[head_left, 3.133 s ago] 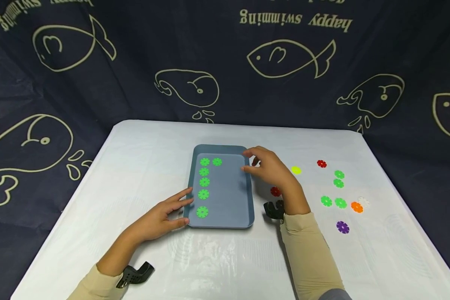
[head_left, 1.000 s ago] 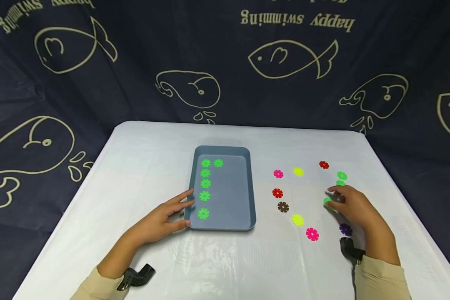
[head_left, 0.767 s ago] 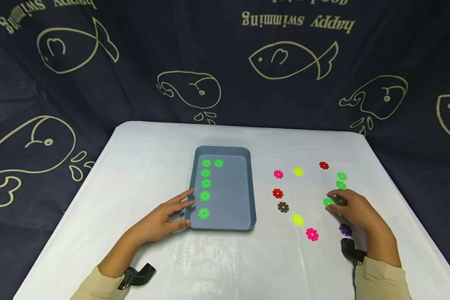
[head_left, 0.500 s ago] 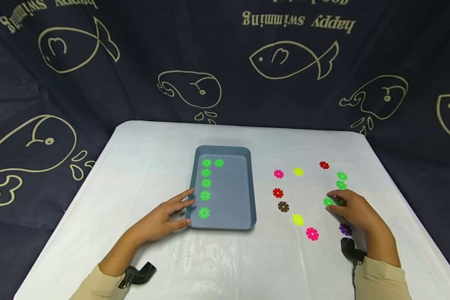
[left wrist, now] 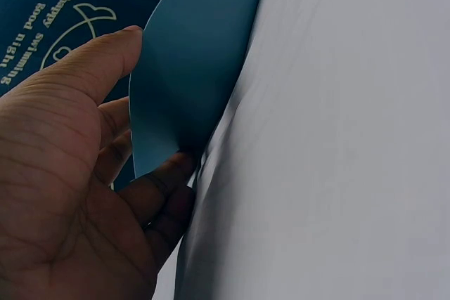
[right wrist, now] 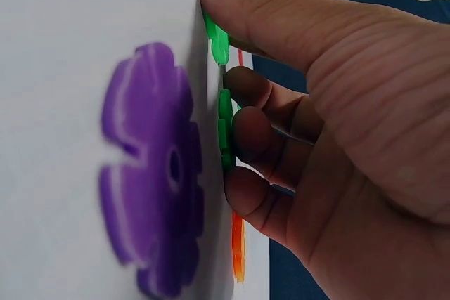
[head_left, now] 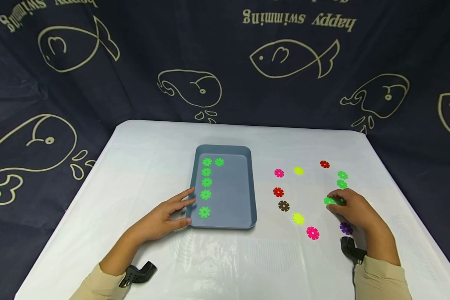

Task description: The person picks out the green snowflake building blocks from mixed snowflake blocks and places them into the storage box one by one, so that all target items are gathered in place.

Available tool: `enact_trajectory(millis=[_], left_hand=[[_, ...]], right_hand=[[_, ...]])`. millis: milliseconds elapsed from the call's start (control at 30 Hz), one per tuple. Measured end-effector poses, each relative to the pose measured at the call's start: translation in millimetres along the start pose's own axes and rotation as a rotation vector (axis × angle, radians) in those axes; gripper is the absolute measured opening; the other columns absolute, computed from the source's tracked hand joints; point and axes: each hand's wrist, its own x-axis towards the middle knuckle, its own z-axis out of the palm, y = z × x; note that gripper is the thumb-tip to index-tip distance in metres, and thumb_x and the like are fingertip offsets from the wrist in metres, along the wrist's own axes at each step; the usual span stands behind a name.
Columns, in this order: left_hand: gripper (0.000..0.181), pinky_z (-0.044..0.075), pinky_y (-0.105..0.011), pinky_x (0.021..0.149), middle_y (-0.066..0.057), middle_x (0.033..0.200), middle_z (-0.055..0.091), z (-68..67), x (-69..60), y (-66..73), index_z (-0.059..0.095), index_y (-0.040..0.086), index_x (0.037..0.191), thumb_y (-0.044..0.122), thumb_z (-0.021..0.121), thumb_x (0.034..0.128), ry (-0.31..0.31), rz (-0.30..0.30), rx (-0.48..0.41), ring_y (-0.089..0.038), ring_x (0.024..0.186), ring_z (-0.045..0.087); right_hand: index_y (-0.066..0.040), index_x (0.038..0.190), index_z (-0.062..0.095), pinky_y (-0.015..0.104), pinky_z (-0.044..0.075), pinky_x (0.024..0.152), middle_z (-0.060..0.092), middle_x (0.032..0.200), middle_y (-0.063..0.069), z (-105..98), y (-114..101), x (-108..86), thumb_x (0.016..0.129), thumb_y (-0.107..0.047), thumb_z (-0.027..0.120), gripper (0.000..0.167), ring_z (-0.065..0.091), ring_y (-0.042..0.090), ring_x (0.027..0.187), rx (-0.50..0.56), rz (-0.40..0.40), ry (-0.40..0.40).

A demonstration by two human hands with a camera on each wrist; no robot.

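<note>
While loose left hand (head_left: 159, 218) likely steadies blue-grey rectangular tray (head_left: 232, 193) by left edge, right hand (head_left: 354, 208) touches green plastic flower-shaped discs (head_left: 328, 201), grip unclear.

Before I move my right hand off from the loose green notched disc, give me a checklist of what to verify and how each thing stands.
1. Blue-grey rectangular tray has a hand on it: ok, the left hand touches its left side.
2. One colour in the tray: ok, six round green notched discs.
3. Left column evenly spaced: not ok, the nearest disc sits farther off.
4. Right hand at the loose green disc: ok, it shows by the fingertips.
5. Firm grip on it: cannot tell.
6. Round purple notched disc apart from those fingertips: ok.
</note>
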Motion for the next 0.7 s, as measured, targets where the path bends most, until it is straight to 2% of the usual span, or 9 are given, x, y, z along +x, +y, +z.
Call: enact_trajectory(millis=[300,533,700], left_hand=[[0.066,0.039,-0.048,0.106,0.009,0.163,0.022,0.1,-0.5,0.4,0.049,0.008,0.147,0.044,0.067,0.0941,-0.003,-0.002,0.003,-0.021,0.139,0.039],[0.067,0.040,-0.043,0.107,0.008,0.163,0.021,0.1,-0.9,1.0,0.049,0.007,0.147,0.043,0.067,0.0944,-0.012,-0.004,-0.014,-0.020,0.140,0.038],[0.067,0.040,-0.044,0.106,0.008,0.163,0.022,0.2,-0.5,0.6,0.049,0.007,0.147,0.044,0.067,0.0941,-0.007,-0.006,-0.013,-0.020,0.138,0.040]], right_hand=[[0.001,0.112,0.068,0.043,0.049,0.075,0.063,0.095,0.009,2.0,-2.8,-0.2,0.085,-0.016,0.078,0.034,0.054,0.027,0.086,-0.016,-0.005,0.018],[0.000,0.112,0.068,0.039,0.048,0.070,0.061,0.090,0.006,0.4,-5.6,-0.9,0.084,-0.014,0.079,0.033,0.053,0.025,0.082,-0.016,-0.021,0.060],[-0.002,0.114,0.068,0.039,0.049,0.070,0.060,0.088,0.006,0.2,-6.9,-1.7,0.085,-0.015,0.079,0.034,0.053,0.025,0.082,-0.002,-0.016,0.061]])
